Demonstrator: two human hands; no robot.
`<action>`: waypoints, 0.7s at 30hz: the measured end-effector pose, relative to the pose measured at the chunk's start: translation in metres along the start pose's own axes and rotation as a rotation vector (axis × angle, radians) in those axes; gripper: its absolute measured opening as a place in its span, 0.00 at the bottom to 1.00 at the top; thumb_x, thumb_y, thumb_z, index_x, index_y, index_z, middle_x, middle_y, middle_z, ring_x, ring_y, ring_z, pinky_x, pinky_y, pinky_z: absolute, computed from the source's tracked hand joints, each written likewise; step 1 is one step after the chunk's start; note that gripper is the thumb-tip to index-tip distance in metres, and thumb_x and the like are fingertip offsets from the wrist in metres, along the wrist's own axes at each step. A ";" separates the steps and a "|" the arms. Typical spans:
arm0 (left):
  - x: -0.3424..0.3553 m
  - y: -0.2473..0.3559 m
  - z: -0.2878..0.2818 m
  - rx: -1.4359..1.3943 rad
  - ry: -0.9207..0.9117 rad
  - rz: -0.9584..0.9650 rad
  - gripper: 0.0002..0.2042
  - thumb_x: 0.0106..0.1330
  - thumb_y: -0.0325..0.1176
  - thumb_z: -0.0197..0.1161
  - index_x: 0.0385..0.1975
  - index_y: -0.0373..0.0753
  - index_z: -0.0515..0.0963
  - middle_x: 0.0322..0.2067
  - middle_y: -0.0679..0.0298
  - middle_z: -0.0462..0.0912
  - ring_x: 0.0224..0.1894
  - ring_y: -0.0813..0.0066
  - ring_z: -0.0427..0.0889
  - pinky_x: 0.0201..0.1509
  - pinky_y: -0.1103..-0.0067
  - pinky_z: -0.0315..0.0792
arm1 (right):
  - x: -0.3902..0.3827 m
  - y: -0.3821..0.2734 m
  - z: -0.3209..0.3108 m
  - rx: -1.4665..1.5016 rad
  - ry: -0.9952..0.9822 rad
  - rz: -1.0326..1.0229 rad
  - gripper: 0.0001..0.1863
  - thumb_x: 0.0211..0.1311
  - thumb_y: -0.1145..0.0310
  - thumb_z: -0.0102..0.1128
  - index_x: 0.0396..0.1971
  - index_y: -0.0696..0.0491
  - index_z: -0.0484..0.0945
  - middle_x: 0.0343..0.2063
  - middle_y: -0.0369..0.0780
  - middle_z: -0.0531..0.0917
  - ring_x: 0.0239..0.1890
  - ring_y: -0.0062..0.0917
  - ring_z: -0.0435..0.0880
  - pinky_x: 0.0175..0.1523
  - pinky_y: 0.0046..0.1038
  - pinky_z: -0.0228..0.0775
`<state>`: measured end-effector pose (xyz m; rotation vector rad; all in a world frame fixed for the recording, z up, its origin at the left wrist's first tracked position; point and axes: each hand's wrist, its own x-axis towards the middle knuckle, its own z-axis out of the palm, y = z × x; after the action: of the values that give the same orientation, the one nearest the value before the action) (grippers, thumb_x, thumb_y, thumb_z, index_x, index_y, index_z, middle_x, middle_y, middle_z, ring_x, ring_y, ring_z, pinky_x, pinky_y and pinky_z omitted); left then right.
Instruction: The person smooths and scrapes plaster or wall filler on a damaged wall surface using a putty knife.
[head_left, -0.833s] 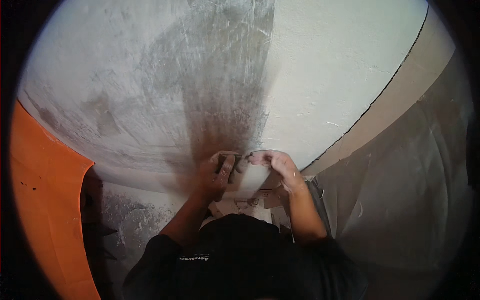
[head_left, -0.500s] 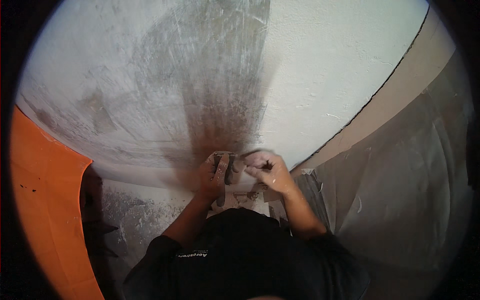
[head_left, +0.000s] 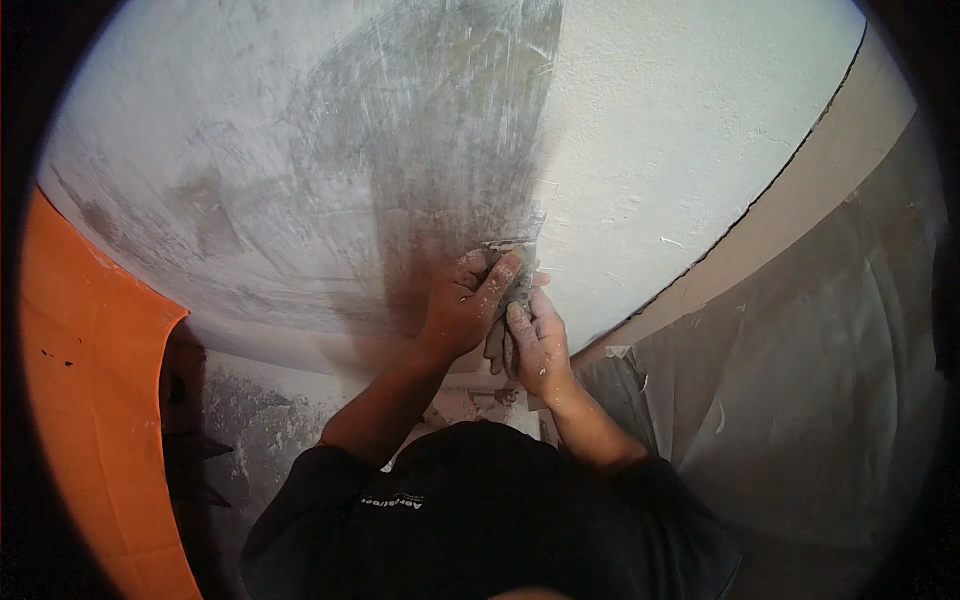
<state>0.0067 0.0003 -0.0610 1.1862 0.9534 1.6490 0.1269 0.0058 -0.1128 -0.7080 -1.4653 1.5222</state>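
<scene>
Since the earlier frame, the left hand [head_left: 463, 303] and grey scraper-like tool [head_left: 521, 286] have shifted toward one o'clock, meeting the right hand [head_left: 543, 350]. Both hands appear clasped on the tool, near centre, before the pale wall [head_left: 650, 150]. Sound handling likely wants an even grip, fingers behind the edge [head_left: 511, 243]. That edge points toward twelve o'clock; the long axis runs roughly twelve-to-six.

The person wears a black T-shirt [head_left: 480, 540] with 2 short sleeves [head_left: 305, 495] and a small strip of white print [head_left: 395, 501]. The left hand [head_left: 468, 300] and right hand [head_left: 543, 350] are bare, dotted with pale specks [head_left: 497, 281].
</scene>
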 end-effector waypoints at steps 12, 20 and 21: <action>0.014 -0.004 -0.002 0.098 -0.004 0.038 0.10 0.70 0.31 0.58 0.39 0.30 0.83 0.29 0.62 0.86 0.21 0.86 0.76 0.22 0.86 0.70 | 0.023 -0.036 -0.011 0.014 0.038 -0.064 0.16 0.75 0.64 0.43 0.34 0.60 0.75 0.21 0.38 0.78 0.20 0.20 0.73 0.25 0.22 0.66; 0.015 -0.021 -0.006 0.169 0.012 0.217 0.09 0.69 0.27 0.58 0.39 0.28 0.81 0.26 0.63 0.85 0.29 0.80 0.79 0.38 0.80 0.74 | 0.023 -0.042 0.000 -0.059 0.067 -0.096 0.17 0.76 0.64 0.42 0.29 0.58 0.74 0.15 0.36 0.77 0.11 0.18 0.72 0.16 0.20 0.61; 0.015 -0.026 -0.008 0.144 0.017 0.186 0.09 0.69 0.27 0.58 0.39 0.29 0.81 0.27 0.62 0.85 0.30 0.81 0.79 0.38 0.81 0.74 | 0.023 -0.044 0.001 -0.059 0.068 -0.099 0.17 0.76 0.64 0.42 0.29 0.58 0.74 0.15 0.36 0.77 0.11 0.18 0.72 0.16 0.20 0.61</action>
<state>0.0023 0.0222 -0.0827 1.3950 1.0114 1.7617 0.1244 0.0220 -0.0656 -0.7047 -1.4781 1.3716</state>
